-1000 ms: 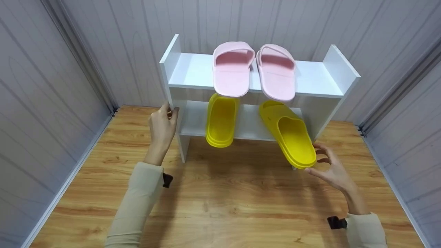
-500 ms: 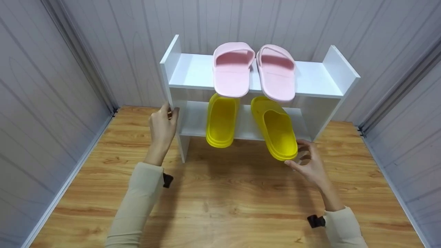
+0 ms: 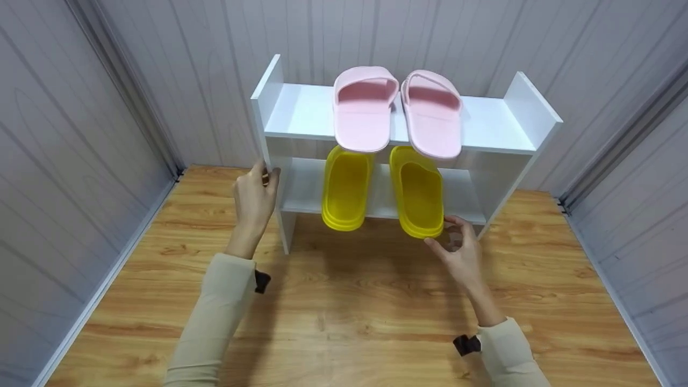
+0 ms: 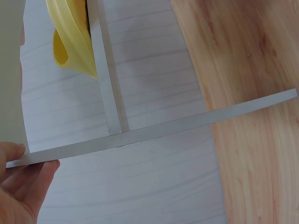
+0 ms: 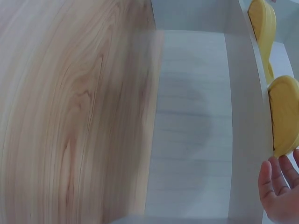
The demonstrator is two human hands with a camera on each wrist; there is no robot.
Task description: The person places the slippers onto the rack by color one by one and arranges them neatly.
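Note:
My left hand (image 3: pixel 252 199) grips the front edge of the left side panel of a white shoe rack (image 3: pixel 305 185). In the left wrist view the thumb lies on one face of that panel (image 4: pixel 163 129) and the fingers on the other. My right hand (image 3: pixel 461 252) holds the heel of the right yellow slipper (image 3: pixel 422 196), thumb at the heel end and fingers on its right side. This slipper lies on the lower shelf, heel past the front edge, tilted slightly. The left yellow slipper (image 3: pixel 345 188) stands beside it, apart. Both toes are partly hidden.
On the top shelf sit two pink slippers, a left one (image 3: pixel 363 115) and a right one (image 3: pixel 434 121), their heels over the front edge. Panelled walls (image 3: pixel 209 64) enclose the rack at the back and sides. Wooden floor (image 3: pixel 344 317) lies in front.
The right yellow slipper has swung left and further back onto the lower shelf, now straighter beside its pair. My right hand moved left with it. The left hand stayed on the panel.

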